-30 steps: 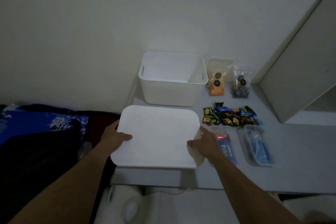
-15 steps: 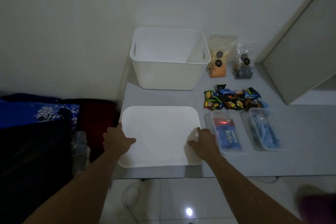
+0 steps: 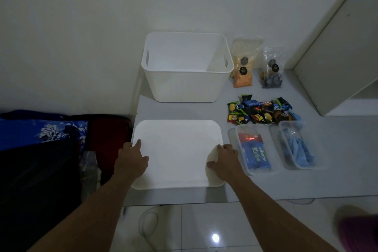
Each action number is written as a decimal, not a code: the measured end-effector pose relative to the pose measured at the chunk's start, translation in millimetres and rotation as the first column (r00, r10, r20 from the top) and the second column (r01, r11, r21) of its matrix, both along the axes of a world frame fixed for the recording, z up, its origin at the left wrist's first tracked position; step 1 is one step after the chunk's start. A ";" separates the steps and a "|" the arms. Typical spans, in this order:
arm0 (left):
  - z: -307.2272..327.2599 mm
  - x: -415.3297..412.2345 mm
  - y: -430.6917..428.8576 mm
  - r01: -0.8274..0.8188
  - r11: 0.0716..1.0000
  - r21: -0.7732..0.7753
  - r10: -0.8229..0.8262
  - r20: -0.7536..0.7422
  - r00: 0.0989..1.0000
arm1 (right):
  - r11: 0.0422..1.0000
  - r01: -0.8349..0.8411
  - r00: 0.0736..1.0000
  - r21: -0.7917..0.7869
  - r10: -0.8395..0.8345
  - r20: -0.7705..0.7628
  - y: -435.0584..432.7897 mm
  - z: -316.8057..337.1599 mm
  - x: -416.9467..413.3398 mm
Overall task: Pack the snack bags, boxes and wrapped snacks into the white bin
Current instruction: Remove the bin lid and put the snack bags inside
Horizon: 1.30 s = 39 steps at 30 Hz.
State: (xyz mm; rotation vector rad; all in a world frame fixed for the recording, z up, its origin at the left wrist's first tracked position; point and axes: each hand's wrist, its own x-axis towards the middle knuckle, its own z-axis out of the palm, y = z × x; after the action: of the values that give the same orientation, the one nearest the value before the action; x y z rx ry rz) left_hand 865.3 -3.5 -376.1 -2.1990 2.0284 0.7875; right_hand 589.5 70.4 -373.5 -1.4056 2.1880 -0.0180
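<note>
The white bin (image 3: 184, 88) stands open and empty at the back of the grey table (image 3: 319, 184), against the wall. Its flat white lid (image 3: 178, 149) lies on the table in front of it. My left hand (image 3: 131, 161) grips the lid's left edge, my right hand (image 3: 225, 163) its right edge. To the bin's right stand an orange snack bag (image 3: 243, 67) and a dark snack bag (image 3: 273, 69). In front of them lies a pile of wrapped snacks (image 3: 261, 111). Two clear boxes sit nearest: one with blue Kalpa packs (image 3: 254, 152), one with light-blue wrappers (image 3: 296, 147).
Dark and blue floral fabric (image 3: 41, 133) is piled left of the table. A pale cabinet panel (image 3: 337, 47) rises at the right, close to the snack bags. Below the table's front edge is tiled floor with a cable (image 3: 147, 223).
The lid came down from a raised tilt to lie flat on the table. Both hands stayed at its side edges. The camera has tilted further down.
</note>
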 end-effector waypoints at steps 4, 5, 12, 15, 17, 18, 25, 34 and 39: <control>10.4 -5.1 2.9 0.001 1.000 -0.013 0.000 0.043 0.999 | 1.000 0.015 0.997 0.010 -0.016 0.078 2.1 9.3 -0.7; 15.3 -7.6 3.1 0.010 1.000 -0.030 -0.009 0.040 0.999 | 1.000 0.023 0.994 0.004 -0.023 0.109 2.8 13.8 -1.7; 72.9 -55.9 -4.0 0.188 0.976 -0.107 -0.207 -0.214 0.955 | 0.988 0.014 0.991 -0.153 0.006 0.131 2.5 82.7 -28.6; 108.4 -95.0 -9.9 0.268 0.943 -0.200 -0.314 -0.255 0.915 | 0.974 0.035 0.997 -0.222 -0.017 0.079 -0.8 117.0 -55.5; 134.2 -125.1 -16.3 0.314 0.913 -0.261 -0.378 -0.252 0.891 | 0.967 0.030 0.999 -0.252 -0.019 0.046 -4.4 138.6 -77.4; 146.4 -140.5 -20.2 0.336 0.897 -0.288 -0.408 -0.247 0.879 | 0.967 0.035 0.999 -0.252 -0.028 0.030 -6.5 149.0 -89.0; 192.7 -259.8 -47.9 0.421 0.829 -0.370 -0.530 -0.278 0.801 | 0.952 0.093 0.995 -0.293 -0.100 -0.009 -39.8 185.6 -185.8; 159.7 -409.2 -128.9 0.304 0.876 -0.375 -0.424 -0.299 0.855 | 0.941 0.028 0.999 -0.337 -0.020 0.028 -149.1 163.8 -329.2; 128.2 -445.2 -185.9 0.155 0.912 -0.379 -0.278 -0.294 0.915 | 0.951 -0.012 1.000 -0.308 0.012 -0.004 -207.3 135.3 -388.1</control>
State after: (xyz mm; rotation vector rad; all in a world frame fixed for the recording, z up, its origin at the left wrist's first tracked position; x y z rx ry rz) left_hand 420.1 -189.4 -248.0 -2.0432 2.7217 0.8940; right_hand 201.4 -136.9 -238.2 -1.5839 2.2496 -0.3691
